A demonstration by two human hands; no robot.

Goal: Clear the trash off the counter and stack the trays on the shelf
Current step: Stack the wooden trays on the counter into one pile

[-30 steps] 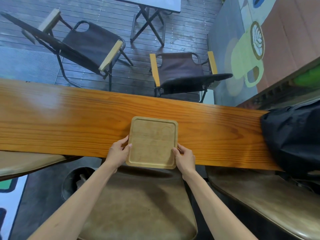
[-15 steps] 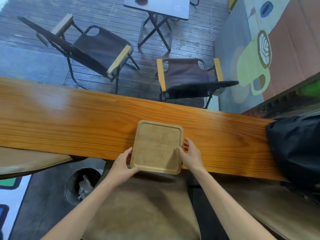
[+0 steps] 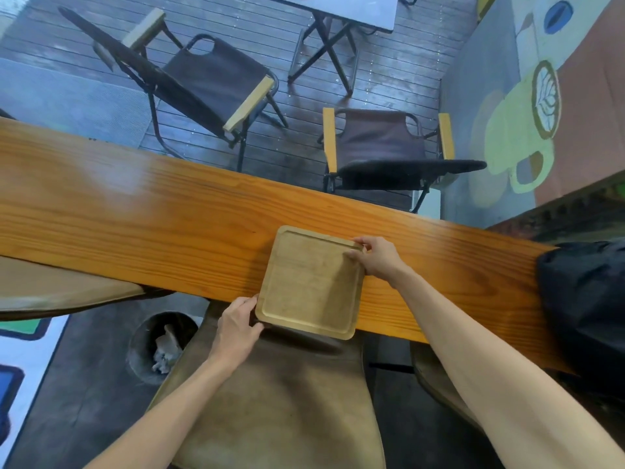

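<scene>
since a moment ago the right hand (image 3: 378,257) has slid from the tray's near edge up to its far right corner, and the tray (image 3: 309,282) has turned slightly. nearest, the left hand (image 3: 236,328) grips the tray's near left corner; the right hand pinches the far corner. the tray overhangs the surface (image 3: 135,225) edge. beyond stand folding chairs (image 3: 382,147).

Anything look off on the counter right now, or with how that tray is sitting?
The wooden tray sits slightly askew on the counter, its near edge overhanging the counter's front lip. The left hand grips the near-left corner and the right hand the far-right corner. No spill or damage visible. Crumpled trash lies in the bin below.
</scene>
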